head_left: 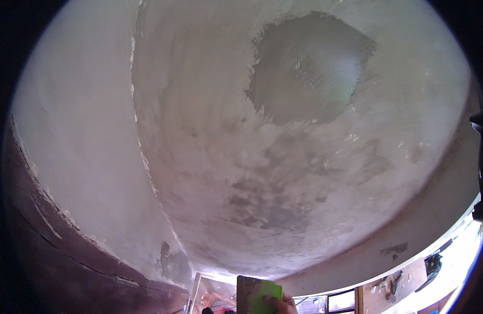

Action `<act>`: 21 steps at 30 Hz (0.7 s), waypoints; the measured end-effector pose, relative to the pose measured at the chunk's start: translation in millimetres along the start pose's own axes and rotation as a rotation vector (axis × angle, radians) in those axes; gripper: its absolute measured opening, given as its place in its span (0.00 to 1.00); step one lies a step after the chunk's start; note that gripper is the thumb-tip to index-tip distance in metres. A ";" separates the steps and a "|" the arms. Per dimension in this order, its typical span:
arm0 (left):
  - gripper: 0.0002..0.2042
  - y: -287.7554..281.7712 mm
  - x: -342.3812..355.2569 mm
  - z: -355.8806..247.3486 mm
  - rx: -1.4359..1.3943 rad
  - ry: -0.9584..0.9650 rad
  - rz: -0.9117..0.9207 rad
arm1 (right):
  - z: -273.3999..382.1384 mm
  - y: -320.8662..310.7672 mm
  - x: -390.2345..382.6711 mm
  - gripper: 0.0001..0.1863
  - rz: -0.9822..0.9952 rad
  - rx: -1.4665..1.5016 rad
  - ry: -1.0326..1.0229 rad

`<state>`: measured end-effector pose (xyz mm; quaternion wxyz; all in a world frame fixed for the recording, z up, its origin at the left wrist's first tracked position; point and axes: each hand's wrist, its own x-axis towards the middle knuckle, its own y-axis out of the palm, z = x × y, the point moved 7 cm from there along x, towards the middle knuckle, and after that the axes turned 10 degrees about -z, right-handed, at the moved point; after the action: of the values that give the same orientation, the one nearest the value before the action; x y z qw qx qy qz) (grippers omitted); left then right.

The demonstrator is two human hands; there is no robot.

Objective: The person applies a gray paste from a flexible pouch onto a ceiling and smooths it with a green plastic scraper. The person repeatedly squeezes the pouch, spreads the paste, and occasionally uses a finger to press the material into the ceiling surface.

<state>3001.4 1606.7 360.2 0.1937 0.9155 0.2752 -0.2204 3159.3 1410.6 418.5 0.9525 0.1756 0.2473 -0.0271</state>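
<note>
At the lower edge, my right hand is closed on a green plastering float, its fingers over the green side. A grey-brown, plaster-smeared face of the float is turned to the left. The float's full shape is cut off by the picture's edge. Above it spreads a broad plastered surface with a dark, wet-looking grey patch whose edges are ragged. Fainter damp blotches lie between that patch and my hand. My left hand is out of the picture.
A rough seam divides the plastered surface from a paler panel on the left. Below that is a dark reddish-brown wall with cracks. At lower right lie a board with tools and a window. A black object hugs the right rim.
</note>
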 end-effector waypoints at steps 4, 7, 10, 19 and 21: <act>0.10 -1.6 3.4 -8.0 0.087 -0.013 0.184 | 108.8 54.9 -29.3 0.11 0.098 -0.375 -0.522; 0.10 -2.0 11.8 -29.0 0.057 0.111 0.127 | 217.1 129.9 -92.0 0.24 0.341 -0.726 -1.633; 0.11 -1.8 18.3 -56.7 0.017 0.242 0.112 | 277.9 186.5 -131.7 0.24 0.208 -1.216 -2.197; 0.13 11.5 30.2 -129.3 0.003 0.370 0.264 | 394.5 271.7 -125.2 0.26 0.143 -1.784 -2.585; 0.13 20.5 27.9 -141.0 -0.092 0.351 0.291 | 384.1 253.2 -115.0 0.25 0.214 -1.875 -2.553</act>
<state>3076.2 1669.6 467.5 0.2143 0.9600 0.1795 -0.0148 3270.9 1510.1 868.5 -0.2884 0.5706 0.7658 -0.0695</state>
